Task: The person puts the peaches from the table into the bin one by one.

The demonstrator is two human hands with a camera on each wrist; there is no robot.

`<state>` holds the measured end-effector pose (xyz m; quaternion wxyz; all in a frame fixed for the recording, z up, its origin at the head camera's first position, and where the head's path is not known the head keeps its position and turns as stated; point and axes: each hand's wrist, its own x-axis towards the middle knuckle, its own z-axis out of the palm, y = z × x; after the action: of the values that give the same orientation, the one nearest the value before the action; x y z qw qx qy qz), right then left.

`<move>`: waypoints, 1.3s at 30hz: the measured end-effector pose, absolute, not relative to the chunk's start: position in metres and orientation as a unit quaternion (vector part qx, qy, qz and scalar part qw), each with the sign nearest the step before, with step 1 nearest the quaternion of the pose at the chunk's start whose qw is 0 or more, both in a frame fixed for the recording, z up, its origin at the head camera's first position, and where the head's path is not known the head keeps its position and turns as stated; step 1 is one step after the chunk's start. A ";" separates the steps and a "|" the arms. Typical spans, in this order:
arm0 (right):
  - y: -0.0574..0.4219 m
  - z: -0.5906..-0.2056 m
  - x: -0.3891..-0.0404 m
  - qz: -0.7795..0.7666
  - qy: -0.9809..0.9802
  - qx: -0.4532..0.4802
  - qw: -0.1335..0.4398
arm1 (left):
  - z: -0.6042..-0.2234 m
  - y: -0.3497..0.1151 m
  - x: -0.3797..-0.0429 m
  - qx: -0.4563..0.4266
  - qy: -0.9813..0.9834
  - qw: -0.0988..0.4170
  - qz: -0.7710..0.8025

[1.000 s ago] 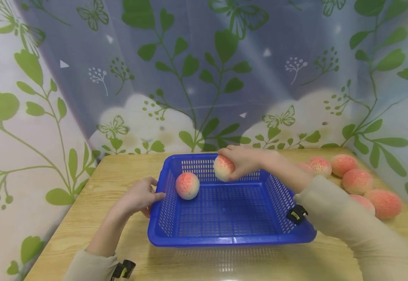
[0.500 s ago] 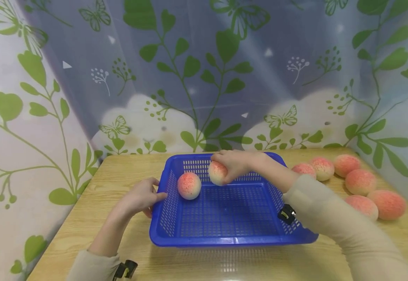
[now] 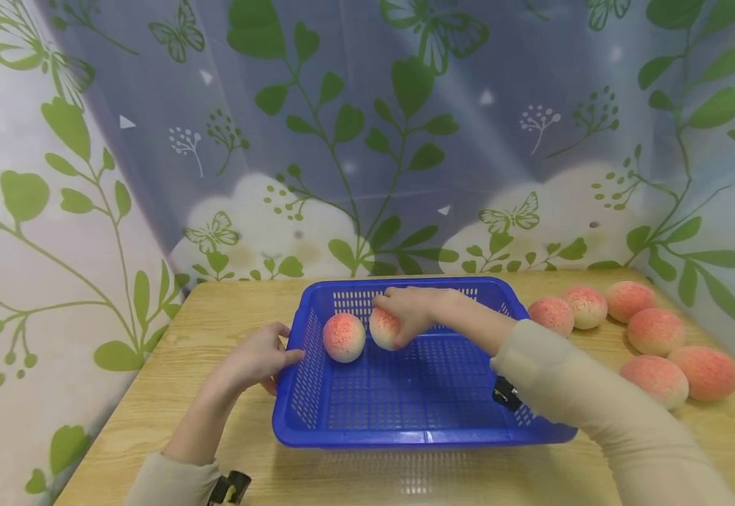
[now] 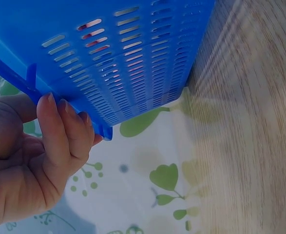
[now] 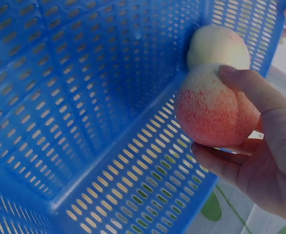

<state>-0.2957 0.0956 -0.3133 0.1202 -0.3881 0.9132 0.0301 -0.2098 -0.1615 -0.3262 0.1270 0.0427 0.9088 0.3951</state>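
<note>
A blue plastic basket point(image 3: 424, 439) with slotted walls stands on the table. My left hand point(image 3: 256, 360) grips its left rim, thumb on top; in the left wrist view the fingers point(image 4: 55, 129) curl under the rim's edge. My right hand point(image 3: 414, 314) reaches inside and holds a pink-and-cream peach point(image 3: 383, 329) near the back wall. The right wrist view shows thumb and fingers round this peach point(image 5: 213, 109). Just left of it, a second peach point(image 3: 344, 337) lies in the basket's left part. Whether the held peach touches the basket floor I cannot tell.
Several more peaches point(image 3: 656, 331) lie in a group on the wooden table point(image 3: 228, 302), right of the basket. A patterned curtain point(image 3: 367, 140) with leaves and butterflies hangs behind the table. A black wrist camera point(image 3: 505, 393) sits on the right sleeve.
My right hand has moved left and down with the peach, closer to the peach lying in the basket. The left hand keeps its grip on the rim.
</note>
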 end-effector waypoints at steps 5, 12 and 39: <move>0.092 -0.321 -0.295 0.040 0.914 -0.381 0.131 | -0.326 -0.161 -0.210 0.043 0.911 0.127 0.391; 0.089 -0.332 -0.295 0.042 0.914 -0.383 0.122 | -0.326 -0.162 -0.209 0.044 0.908 0.128 0.397; 0.080 -0.344 -0.292 0.087 0.919 -0.375 0.091 | -0.326 -0.163 -0.210 0.050 0.906 0.132 0.400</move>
<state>-0.2920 0.0801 -0.3444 0.0909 -0.3746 0.9186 0.0872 -0.2096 -0.1629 -0.3262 0.1319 0.0498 0.9056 0.4000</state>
